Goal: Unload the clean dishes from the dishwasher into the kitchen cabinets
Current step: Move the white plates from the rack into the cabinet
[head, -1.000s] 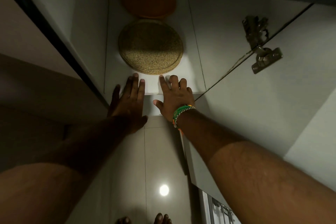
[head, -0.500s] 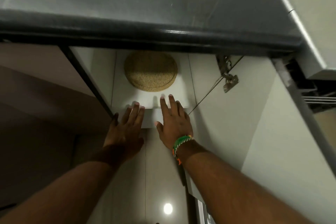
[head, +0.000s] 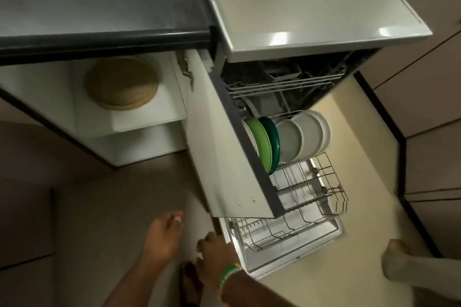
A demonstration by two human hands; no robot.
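Several clean plates stand in the pulled-out lower rack (head: 309, 197) of the dishwasher.

Two green plates (head: 265, 144) and three pale plates (head: 308, 136) stand upright on edge at the back of this rack, close together; the front part of the rack holds nothing. Your right hand (head: 217, 254), with a green bracelet (head: 230, 273) at the wrist, is low near the front corner of the rack, fingers loosely bent and grasping nothing. Your left hand is out of view. To the left, the open cabinet door (head: 224, 152) stands beside the rack, and woven round mats (head: 122, 83) lie on the white cabinet shelf (head: 147, 117) under the counter (head: 99, 2).
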